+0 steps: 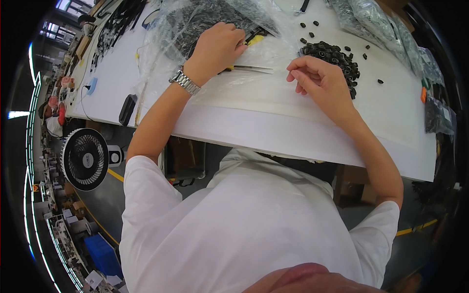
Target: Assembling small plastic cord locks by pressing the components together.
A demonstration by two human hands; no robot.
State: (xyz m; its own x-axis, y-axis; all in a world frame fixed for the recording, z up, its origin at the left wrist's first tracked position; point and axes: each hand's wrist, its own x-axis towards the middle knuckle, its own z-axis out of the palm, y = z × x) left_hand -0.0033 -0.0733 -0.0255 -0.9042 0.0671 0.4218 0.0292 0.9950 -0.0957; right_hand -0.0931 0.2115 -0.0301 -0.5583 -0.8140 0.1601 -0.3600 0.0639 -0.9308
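Observation:
My left hand [215,51], with a metal watch [184,81] at its wrist, is over the near edge of a clear plastic bag [195,24] of dark pieces. Its fingers are curled, and whatever they grip is hidden. Just past the fingertips lie a short black strip [250,35] and something yellow [255,40]. A pointed metal tool [251,69] with a yellow handle pokes out beneath this hand. My right hand [322,84] hovers left of a heap of small black ring-like parts [337,56]. Its thumb and forefinger are drawn together; anything between them is too small to make out.
Loose black parts [316,23] dot the white table [273,124]. Long black strips [117,29] lie far left, and a black case [128,110] sits by the left edge. Plastic bags [376,29] line the far right. A fan [87,158] stands left of the table.

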